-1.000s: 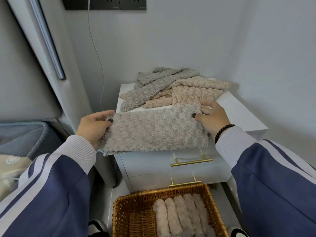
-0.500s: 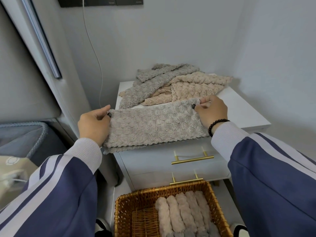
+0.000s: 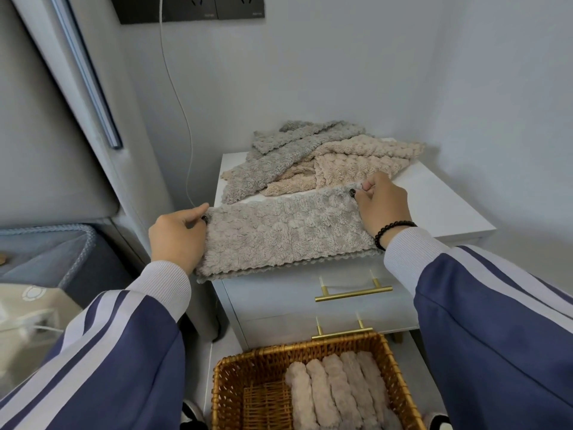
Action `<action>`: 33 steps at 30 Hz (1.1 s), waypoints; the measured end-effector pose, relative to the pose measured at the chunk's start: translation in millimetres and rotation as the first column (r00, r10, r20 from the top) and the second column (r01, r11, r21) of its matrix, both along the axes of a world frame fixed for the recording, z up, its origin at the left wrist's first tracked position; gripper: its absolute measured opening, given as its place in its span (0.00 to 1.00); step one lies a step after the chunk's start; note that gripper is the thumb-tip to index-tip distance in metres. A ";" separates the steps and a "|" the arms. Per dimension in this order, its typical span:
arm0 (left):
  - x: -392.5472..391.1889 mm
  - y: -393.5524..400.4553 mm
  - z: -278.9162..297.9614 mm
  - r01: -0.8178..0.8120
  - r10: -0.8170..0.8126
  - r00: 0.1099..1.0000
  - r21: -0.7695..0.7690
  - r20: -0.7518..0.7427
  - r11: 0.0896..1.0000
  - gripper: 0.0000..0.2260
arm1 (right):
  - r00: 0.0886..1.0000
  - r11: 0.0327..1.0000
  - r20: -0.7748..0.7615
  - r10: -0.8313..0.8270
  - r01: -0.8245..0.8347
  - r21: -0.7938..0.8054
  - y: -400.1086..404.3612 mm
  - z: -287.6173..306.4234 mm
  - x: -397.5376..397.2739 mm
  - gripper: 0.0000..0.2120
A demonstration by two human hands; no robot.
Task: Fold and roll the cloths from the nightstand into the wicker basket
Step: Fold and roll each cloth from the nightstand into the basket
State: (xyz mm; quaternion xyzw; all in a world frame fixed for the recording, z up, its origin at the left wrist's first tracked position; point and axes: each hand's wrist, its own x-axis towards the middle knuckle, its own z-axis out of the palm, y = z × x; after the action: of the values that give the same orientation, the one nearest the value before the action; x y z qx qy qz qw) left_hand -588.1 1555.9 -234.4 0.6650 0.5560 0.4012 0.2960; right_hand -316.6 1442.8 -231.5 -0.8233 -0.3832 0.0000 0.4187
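Note:
A fluffy grey-beige cloth [image 3: 282, 234] lies folded in half along the front edge of the white nightstand [image 3: 440, 206], its two layers showing at the near hem. My left hand [image 3: 178, 237] pinches its left end and my right hand [image 3: 383, 203] pinches its far right corner. Behind it sits a loose pile of grey and beige cloths [image 3: 313, 159]. On the floor below stands the wicker basket [image 3: 232, 383], with several rolled cloths [image 3: 338, 389] side by side in its right half.
The nightstand has two drawers with gold handles [image 3: 353, 293]. A bed frame and bedding [image 3: 46, 259] fill the left. A white cable [image 3: 176, 97] hangs from wall sockets above. Walls close in behind and to the right. Shoe tips show beside the basket.
Both hands have carried the cloth's held edge away from me onto the nightstand top, so the cloth now lies flatter and further back, folded double.

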 end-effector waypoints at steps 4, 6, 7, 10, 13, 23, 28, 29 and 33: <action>-1.3 -1.1 6.3 0.028 -0.028 0.997 0.003 -0.076 1.000 0.14 | 0.997 0.996 0.069 0.037 -0.032 -0.085 -5.3 5.1 1.8 0.07; -3.0 -1.0 9.9 0.048 -0.048 0.987 -0.002 -0.155 0.999 0.16 | 0.994 0.982 0.108 0.013 0.007 -0.190 -11.1 10.0 3.3 0.10; -3.3 -1.1 11.9 0.054 -0.050 0.969 0.010 -0.242 0.998 0.17 | 0.988 0.968 0.150 -0.024 0.061 -0.244 -14.1 12.9 4.1 0.13; 0.1 -5.5 21.1 0.037 0.039 0.856 0.135 -0.516 0.990 0.19 | 0.944 0.960 0.316 -0.093 0.169 -0.222 -16.6 20.7 -0.3 0.19; 15.2 -13.7 28.1 0.155 -0.003 0.858 0.253 -0.513 0.955 0.18 | 0.867 0.996 0.490 0.087 -0.062 -0.067 -10.9 23.4 -18.2 0.13; 46.9 -13.6 -4.3 0.480 -0.407 0.552 -0.121 -0.728 0.869 0.26 | 0.722 0.666 0.271 0.636 -0.335 -0.667 17.2 -3.4 -54.8 0.30; 41.7 -3.6 -9.8 0.343 -0.366 0.584 -0.189 -0.724 0.920 0.29 | 0.822 0.708 0.242 0.515 -0.249 -0.661 30.3 -7.0 -39.8 0.35; 41.9 -1.2 -12.3 0.318 -0.363 0.627 -0.199 -0.689 0.927 0.29 | 0.836 0.717 0.241 0.493 -0.234 -0.656 32.0 -8.4 -37.8 0.34; 45.7 0.5 -14.4 0.237 -0.289 0.750 -0.165 -0.595 0.957 0.25 | 0.880 0.840 0.314 0.357 -0.155 -0.520 33.5 -7.3 -30.4 0.23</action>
State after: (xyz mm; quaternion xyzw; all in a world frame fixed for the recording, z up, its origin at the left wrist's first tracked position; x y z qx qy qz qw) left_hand -542.5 1556.4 -248.8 0.8181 0.5379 0.0959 0.1793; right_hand -347.0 1476.3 -238.8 -0.8231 -0.5568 -0.0154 0.1106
